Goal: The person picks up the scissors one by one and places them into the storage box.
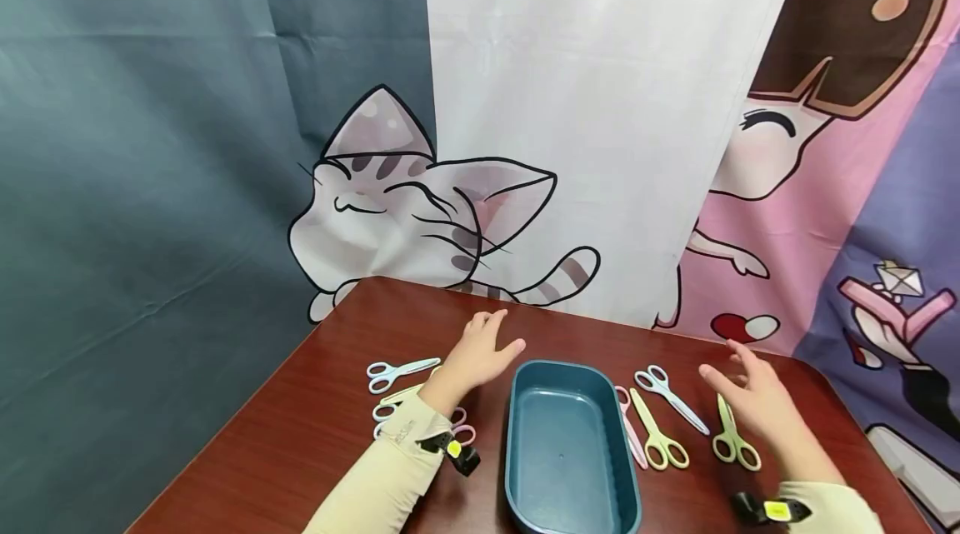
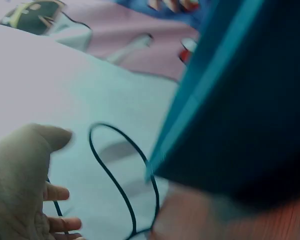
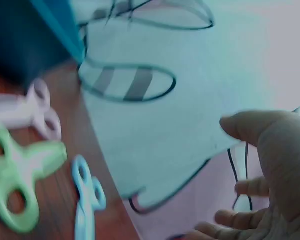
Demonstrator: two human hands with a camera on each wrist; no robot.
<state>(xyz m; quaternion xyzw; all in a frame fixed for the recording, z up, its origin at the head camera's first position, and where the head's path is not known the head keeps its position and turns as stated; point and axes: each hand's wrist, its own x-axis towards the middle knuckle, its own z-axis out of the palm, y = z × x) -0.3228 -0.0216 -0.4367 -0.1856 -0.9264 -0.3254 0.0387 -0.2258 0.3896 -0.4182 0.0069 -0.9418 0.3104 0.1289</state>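
My left hand (image 1: 480, 346) hovers left of a dark blue bin (image 1: 570, 417), fingers extended and holding nothing. Beneath that forearm lie blue scissors (image 1: 411, 367), yellow-green scissors (image 1: 401, 395) and pink scissors (image 1: 472, 434), partly hidden by the sleeve. My right hand (image 1: 757, 396) is raised on the other side, fingers spread and nothing in them. Close below it are green scissors (image 1: 726, 421), their tips behind the hand. Between the bin and this hand lie pink scissors (image 1: 636, 441), yellow-green scissors (image 1: 651, 427) and blue scissors (image 1: 678, 406).
Everything lies on a reddish-brown table (image 1: 300, 426). A printed curtain (image 1: 600, 101) with a cartoon cat hangs along the far edge, and a grey-blue curtain (image 1: 150, 184) borders the left side. Each wrist wears a strapped camera.
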